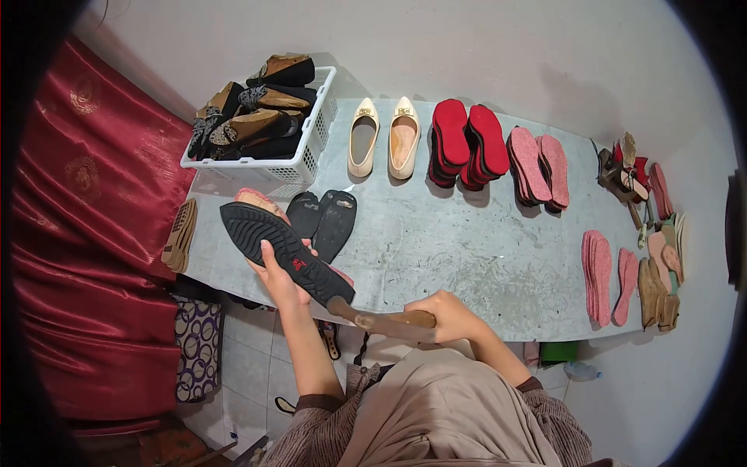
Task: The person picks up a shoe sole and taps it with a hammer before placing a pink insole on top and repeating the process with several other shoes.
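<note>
My left hand grips a shoe with a black ridged sole, its thumb across the outsole beside a small red mark. The sole is turned up toward me, and pink material shows along its far edges. In my right hand, the fingers are wrapped around the wooden handle of a hammer. The rounded face of the hammer is right at the heel end of the sole. Just behind the held shoe, two black soles lie on the table.
A white basket of black shoes stands at the back left. Cream shoes, stacks of red insoles and pink insoles line the wall side of the table. More pink insoles and shoe parts lie right. Tan pieces sit left.
</note>
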`<state>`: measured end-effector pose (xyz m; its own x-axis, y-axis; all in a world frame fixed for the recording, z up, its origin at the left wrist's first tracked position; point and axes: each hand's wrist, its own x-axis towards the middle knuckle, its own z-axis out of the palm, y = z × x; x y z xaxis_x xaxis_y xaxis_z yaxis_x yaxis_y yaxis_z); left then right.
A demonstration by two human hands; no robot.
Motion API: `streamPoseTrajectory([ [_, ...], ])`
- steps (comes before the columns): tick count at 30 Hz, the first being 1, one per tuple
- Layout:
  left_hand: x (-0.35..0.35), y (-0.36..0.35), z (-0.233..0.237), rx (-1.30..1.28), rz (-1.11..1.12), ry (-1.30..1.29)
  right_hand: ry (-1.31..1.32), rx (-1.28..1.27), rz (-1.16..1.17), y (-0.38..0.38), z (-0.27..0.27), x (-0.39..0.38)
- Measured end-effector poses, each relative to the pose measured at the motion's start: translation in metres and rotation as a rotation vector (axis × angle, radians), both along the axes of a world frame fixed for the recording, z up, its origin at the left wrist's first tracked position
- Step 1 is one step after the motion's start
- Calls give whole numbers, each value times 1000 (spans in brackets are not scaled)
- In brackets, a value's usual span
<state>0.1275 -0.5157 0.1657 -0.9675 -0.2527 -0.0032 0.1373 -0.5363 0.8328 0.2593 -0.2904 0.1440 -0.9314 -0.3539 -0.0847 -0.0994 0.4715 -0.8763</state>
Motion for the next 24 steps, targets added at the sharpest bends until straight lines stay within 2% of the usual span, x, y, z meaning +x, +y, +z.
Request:
streamPoseTrajectory([
  [2, 0, -2, 6, 7, 76, -76, -17, -52, 42, 0, -2, 1],
  [4, -2, -6, 3, 87, 1, -71, 6, -12, -115, -5, 0, 0],
  [8, 2, 5, 3, 22, -23, -49, -10, 72, -43, 0, 2, -2],
  [10, 10, 13, 0, 10, -38, -74, 41, -126, -123, -8, -3, 1],
  [14, 17, 31, -8, -44, -112, -92, 21, 16, -203, -9, 5, -5],
  [16, 21, 34, -9, -3, -221, -104, 37, -227, -197, -6, 3, -3],
  [17, 25, 38, -8, 40, -256, -135, 30, -226, -201, -9, 4, -2],
  [19, 29, 47, -12, 26, -279, -133, 47, -152, -399, -14, 10, -6],
  [23, 20, 48, -41, -14, -318, -111, 140, -77, -427, -9, 3, -10],
  [24, 20, 49, -40, -56, -312, -101, 152, -150, -439, -12, 4, -9],
])
